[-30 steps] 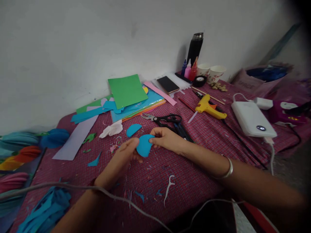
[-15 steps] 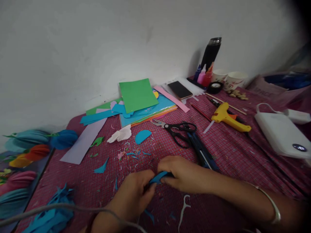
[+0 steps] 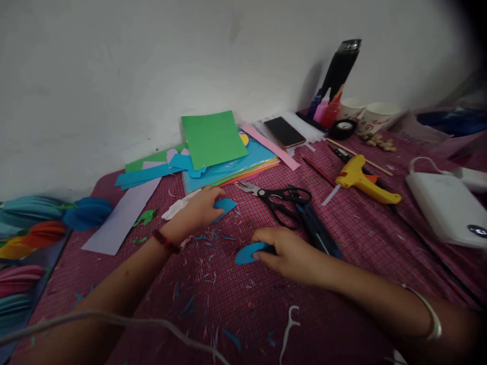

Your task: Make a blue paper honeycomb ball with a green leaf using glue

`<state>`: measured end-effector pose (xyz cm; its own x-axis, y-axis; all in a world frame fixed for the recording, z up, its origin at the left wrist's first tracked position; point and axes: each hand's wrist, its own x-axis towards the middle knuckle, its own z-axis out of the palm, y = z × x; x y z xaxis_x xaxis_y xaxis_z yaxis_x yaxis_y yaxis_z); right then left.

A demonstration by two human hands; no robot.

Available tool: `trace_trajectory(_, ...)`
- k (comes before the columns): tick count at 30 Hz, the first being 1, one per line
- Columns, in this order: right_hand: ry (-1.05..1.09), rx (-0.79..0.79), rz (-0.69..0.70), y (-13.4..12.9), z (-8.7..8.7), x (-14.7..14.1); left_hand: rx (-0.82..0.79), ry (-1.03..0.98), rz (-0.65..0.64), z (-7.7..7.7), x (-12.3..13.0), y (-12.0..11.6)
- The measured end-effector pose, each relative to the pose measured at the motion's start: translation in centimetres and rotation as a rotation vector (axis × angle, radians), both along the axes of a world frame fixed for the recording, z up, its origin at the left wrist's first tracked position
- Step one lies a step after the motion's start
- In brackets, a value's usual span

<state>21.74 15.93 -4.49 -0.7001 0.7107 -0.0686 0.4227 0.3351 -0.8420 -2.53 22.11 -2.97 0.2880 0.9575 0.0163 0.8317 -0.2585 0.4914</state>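
Observation:
Between the thumb and fingers of my right hand is a folded blue paper piece with a rounded edge, held just over the checked cloth. Farther forward, my left hand reaches over a blue half-round paper lying on the cloth. Its thumb and fingers are apart at the paper's left edge; a firm hold cannot be seen. A crumpled white tissue is partly behind that hand. Black-handled scissors lie beyond my right hand.
Paper scraps are scattered across the red checked cloth. Green paper tops stacked sheets at the back. A yellow glue gun, blue cutter, phone and white power bank lie rightward. A pale cable crosses in front.
My left hand has left the blue piece in my right hand and moved forward to the half-round paper. My right hand has moved slightly forward, still holding its piece. The view has shifted slightly.

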Motion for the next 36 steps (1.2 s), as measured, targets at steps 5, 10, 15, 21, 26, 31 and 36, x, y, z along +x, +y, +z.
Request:
trace_trajectory(5, 0.042, -0.058, -0.031, 0.1, 0.0, 0.0, -0.096, 0.130, -0.007, -1.0, -0.3, 1.3)
trace_trajectory(10, 0.075, -0.065, -0.069, 0.4, -0.4, 0.0, -0.218, 0.191, 0.041, -1.2, -0.7, 2.7)
trace_trajectory(15, 0.160, -0.136, -0.133, 1.1, -0.7, 0.3, -0.319, 0.192, 0.079, -0.4, -0.1, 3.2)
trace_trajectory(21, 0.280, -0.329, -0.232, 1.5, -0.7, 0.3, -0.332, 0.231, 0.077, 0.6, 0.6, 1.9)
trace_trajectory(26, 0.432, -0.513, -0.272, 1.2, -0.1, 0.4, -0.125, 0.273, 0.099, 1.5, 1.4, -0.8)
trace_trajectory(31, 0.438, -0.541, -0.262, 1.2, 0.1, 0.4, 0.055, 0.315, 0.082, 2.2, 3.2, -6.1)
trace_trajectory(36, 0.332, -0.290, -0.274, 1.3, 0.7, 0.8, 0.053, 0.261, 0.090, 1.5, 3.4, -10.5)
